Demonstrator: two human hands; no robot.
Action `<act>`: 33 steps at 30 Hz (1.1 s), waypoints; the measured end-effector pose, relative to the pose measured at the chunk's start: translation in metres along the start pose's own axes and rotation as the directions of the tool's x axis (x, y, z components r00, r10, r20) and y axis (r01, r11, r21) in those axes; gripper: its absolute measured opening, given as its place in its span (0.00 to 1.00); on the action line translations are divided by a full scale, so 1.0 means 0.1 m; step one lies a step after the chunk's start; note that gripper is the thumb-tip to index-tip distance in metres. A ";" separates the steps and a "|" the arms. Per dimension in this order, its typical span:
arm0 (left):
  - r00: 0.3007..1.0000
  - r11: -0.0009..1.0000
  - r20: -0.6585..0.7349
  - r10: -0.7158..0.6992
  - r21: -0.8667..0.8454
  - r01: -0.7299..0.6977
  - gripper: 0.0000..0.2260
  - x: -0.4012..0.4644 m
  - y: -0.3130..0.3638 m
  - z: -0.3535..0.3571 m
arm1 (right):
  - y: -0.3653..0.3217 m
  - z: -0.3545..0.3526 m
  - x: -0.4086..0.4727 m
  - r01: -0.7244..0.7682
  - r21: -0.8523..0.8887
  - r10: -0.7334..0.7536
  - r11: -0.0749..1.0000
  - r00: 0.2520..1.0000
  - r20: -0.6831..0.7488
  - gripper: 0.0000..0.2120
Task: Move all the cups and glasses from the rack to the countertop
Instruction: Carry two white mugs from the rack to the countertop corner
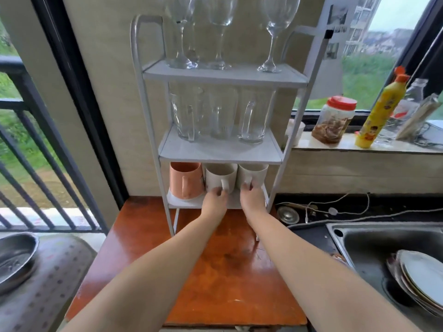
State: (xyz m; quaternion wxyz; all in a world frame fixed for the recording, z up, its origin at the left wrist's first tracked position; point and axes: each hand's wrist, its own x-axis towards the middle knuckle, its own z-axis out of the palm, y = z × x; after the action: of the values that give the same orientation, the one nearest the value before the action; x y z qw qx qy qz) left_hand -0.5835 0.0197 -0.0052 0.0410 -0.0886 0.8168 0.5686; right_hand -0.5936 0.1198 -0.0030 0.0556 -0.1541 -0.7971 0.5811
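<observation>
A white three-tier rack (219, 149) stands on the reddish-brown worktop (215, 271). Wine glasses (220, 32) fill its top shelf, clear glass mugs (218, 113) the middle, and a copper-pink cup (185, 179) stands left of two white mugs at the bottom. The left hand (214, 200) pinches the handle of the middle white mug (219, 177); the right hand (251, 198) seems to grip the handle of the right white mug (253, 174), though blur hides the fingers.
</observation>
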 end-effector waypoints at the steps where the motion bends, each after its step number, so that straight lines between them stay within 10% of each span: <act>1: 1.000 0.999 0.002 0.000 -0.043 0.000 0.15 0.03 -0.02 0.02 | 0.01 0.03 0.02 -0.015 0.044 0.016 0.999 1.000 -0.024 0.19; 8: 0.995 0.922 0.056 -0.086 -0.374 0.100 0.13 0.11 0.03 0.12 | -0.01 0.01 0.13 -0.145 0.241 0.157 0.960 0.987 -0.030 0.19; 33: 0.968 0.960 -0.197 0.156 -0.201 -0.196 0.22 -1.28 -0.14 -0.14 | 0.09 -0.65 -1.09 0.072 0.239 -0.092 0.968 0.993 0.072 0.16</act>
State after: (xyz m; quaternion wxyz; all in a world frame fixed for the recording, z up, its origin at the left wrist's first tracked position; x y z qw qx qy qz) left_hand -0.4545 0.0142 0.0080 -0.0933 -0.0701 0.7541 0.6463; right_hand -0.4710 0.1473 0.0186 0.0645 -0.0891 -0.7299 0.6747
